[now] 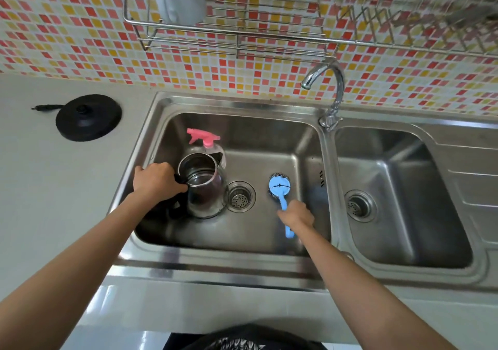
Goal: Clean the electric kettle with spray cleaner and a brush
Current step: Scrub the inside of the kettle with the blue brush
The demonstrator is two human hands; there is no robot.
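A steel electric kettle (206,188) stands upright in the left sink basin (269,139) with its lid open. My left hand (156,181) is shut on its black handle. Behind the kettle stands a spray bottle with a pink trigger head (203,137), its body mostly hidden by the kettle. A blue-handled brush (280,188) with a round head lies on the basin floor to the right of the drain. My right hand (297,215) is closed around the blue handle.
The kettle's black base (88,116) sits on the grey counter at the left. A chrome tap (332,91) rises between the two basins, and the right basin (404,188) holds nothing. Wire racks (229,39) hang on the tiled wall above.
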